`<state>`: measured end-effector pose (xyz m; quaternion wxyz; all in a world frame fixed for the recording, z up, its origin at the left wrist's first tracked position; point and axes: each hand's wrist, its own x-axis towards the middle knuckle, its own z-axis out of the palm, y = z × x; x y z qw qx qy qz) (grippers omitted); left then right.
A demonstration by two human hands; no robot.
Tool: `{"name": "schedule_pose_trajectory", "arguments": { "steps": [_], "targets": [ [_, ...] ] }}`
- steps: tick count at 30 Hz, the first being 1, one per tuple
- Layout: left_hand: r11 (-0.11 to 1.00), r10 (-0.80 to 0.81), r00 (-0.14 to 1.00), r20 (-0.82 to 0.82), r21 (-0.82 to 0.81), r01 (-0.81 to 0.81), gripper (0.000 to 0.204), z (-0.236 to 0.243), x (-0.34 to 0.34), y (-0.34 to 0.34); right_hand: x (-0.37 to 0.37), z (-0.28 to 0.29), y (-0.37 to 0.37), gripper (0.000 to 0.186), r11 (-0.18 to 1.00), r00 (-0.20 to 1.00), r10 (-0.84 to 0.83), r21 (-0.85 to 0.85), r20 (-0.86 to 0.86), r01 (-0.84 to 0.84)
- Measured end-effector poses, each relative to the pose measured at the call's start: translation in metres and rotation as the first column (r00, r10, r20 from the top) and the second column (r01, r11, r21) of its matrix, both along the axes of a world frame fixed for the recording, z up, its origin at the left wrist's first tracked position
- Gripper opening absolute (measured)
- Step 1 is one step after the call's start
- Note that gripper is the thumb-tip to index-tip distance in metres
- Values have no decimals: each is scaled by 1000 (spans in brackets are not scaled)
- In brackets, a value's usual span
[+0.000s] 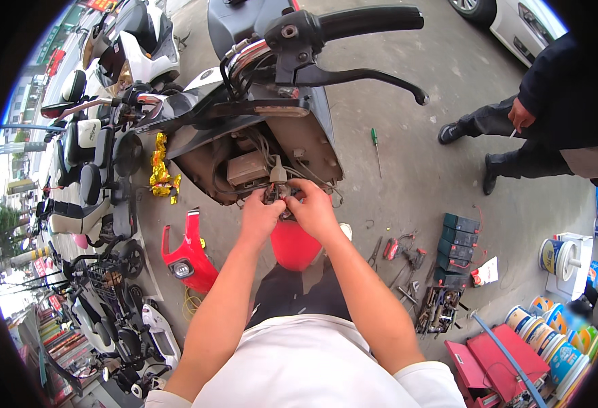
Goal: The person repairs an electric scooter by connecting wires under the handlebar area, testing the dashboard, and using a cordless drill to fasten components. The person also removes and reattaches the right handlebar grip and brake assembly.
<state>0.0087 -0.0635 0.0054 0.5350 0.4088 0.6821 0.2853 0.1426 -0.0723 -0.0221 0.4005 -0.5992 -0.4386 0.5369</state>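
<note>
A scooter with its front cover off stands before me, its brown inner shell (306, 143) exposed. Inside it sits a box-shaped unit (246, 168), with grey cables running down beside it. My left hand (261, 216) and my right hand (314, 209) meet at the lower edge of this opening. Both have their fingers pinched on a small bundle of wires and connectors (272, 194), partly covered by the fingers. A pale connector (278, 174) stands just above the fingertips. Below the hands is the scooter's red front fender (295, 246).
A handlebar grip (374, 22) and brake lever (367, 76) reach across above. On the ground lie a green screwdriver (375, 144), a red headlight panel (191, 257), loose tools (408, 262) and dark batteries (457, 241). Another person's legs (483, 122) are at the right. Parked scooters line the left.
</note>
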Motion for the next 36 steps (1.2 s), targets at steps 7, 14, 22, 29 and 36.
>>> {"name": "schedule_pose_trajectory", "arguments": {
  "steps": [7, 14, 22, 29, 36],
  "targets": [
    [998, -9, 968, -251, 61, 25, 26, 14, 1, -6, 6, 9, 39, 34, 938, 921, 347, -77, 175, -339],
    [965, -1, 806, -592, 210, 156, 33, 8, -6, -17, -10, 9, 22, 27, 986, 953, 163, -84, 257, -146],
    [961, -170, 940, -294, 163, 225, 43, 0, -11, -5, -13, 3, -2, 23, 999, 923, 6, 31, 384, -19],
    [966, -127, 863, -489, 138, 220, 40, -1, -23, 2, 35, -51, 17, 22, 907, 984, -175, -385, 20, 169],
    [824, 89, 798, -596, 494, 277, 27, 40, 16, -44, 38, -33, -35, 14, 916, 959, -55, -396, -280, -63]
  ]
}}
